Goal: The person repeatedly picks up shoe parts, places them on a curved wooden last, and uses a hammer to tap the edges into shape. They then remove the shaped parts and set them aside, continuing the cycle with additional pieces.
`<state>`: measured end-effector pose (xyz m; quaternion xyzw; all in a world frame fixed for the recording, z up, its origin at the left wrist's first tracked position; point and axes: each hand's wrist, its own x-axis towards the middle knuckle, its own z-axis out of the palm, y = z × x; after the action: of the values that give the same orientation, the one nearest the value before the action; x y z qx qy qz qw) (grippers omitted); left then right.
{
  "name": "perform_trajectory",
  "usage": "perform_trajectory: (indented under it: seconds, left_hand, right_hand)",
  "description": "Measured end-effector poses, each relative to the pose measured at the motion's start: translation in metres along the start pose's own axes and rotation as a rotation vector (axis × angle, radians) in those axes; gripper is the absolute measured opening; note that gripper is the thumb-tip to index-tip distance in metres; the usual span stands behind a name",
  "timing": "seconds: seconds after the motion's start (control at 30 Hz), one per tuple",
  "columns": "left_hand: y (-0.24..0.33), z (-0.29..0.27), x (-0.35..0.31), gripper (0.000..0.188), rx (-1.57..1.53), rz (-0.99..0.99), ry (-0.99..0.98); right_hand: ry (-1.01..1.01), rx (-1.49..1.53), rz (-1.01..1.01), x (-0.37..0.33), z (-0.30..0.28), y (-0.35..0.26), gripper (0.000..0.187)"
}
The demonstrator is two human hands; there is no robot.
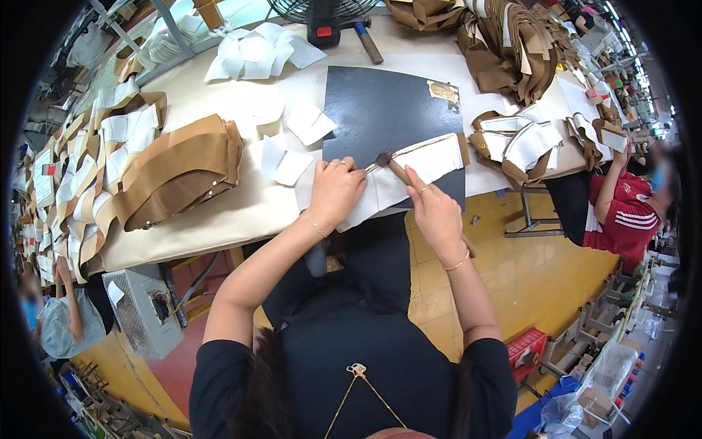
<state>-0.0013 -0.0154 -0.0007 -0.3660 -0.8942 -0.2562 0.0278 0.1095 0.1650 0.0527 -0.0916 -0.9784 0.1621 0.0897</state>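
On a dark board [376, 102] at the table's front edge lies a curved white-lined piece with a brown edge [435, 162], and part of it hangs over the near side. My left hand [338, 189] is closed at the left part of the piece's upper edge, its fingertips bunched on the fold. A small hammer [385, 157] with a wooden handle is gripped in my right hand [436, 214]. The hammer's dark head is at the piece's upper edge, just right of my left fingers. The end of the handle sticks out below my right hand.
Stacked brown pieces [179, 172] lie on the left, with more white-lined bundles [523, 143] on the right. White sheets [263, 51], another hammer [368, 42] and a fan [322, 9] are at the back. Co-workers sit at both sides, one in a red shirt [621, 212].
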Motion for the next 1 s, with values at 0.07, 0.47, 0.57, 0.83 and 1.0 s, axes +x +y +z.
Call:
perform_trajectory:
  seconds: [0.07, 0.47, 0.57, 0.83, 1.0]
  left_hand:
    - [0.002, 0.004, -0.002, 0.013, 0.147, 0.091, 0.049]
    - [-0.010, -0.015, -0.007, 0.013, -0.120, -0.050, -0.097]
    - [-0.007, -0.011, -0.009, 0.011, -0.094, -0.005, -0.052]
    - [-0.009, 0.013, 0.031, 0.015, -0.293, -0.041, -0.037]
    - [-0.010, -0.004, 0.034, 0.015, -0.366, -0.151, -0.209]
  right_hand:
    - [0.060, 0.100, -0.009, 0.003, -0.010, -0.009, 0.037]
    - [-0.004, 0.116, -0.054, 0.005, -0.010, -0.022, 0.040]
    - [0.088, 0.158, -0.070, -0.007, 0.002, -0.024, 0.040]
    - [0.133, 0.104, 0.017, 0.009, -0.006, -0.011, 0.039]
    - [-0.028, -0.087, 0.066, 0.004, 0.009, 0.010, 0.039]
